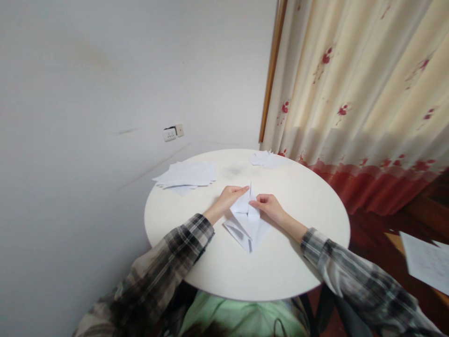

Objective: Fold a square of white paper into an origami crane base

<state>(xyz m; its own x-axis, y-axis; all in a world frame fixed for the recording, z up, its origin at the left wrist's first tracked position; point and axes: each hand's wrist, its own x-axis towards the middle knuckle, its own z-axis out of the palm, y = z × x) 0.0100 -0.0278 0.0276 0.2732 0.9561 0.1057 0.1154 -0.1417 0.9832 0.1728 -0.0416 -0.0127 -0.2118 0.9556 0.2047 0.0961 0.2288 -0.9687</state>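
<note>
A partly folded sheet of white paper (249, 226) lies on the round white table in front of me, its layers lifted and one point toward me. My left hand (229, 196) is at its upper left edge, with the thumb laid along the fold near the far tip. On the opposite edge, my right hand (268, 204) pinches the paper between thumb and curled fingers. The near flaps stand slightly open, untouched by either hand.
On the round table (210, 276), a stack of white sheets (189, 174) lies at the far left. Several white paper pieces (266, 159) sit near the back edge. A wall with a socket (170, 135) is behind; a curtain (351, 117) hangs at right. Printed sheets (426, 262) lie lower right.
</note>
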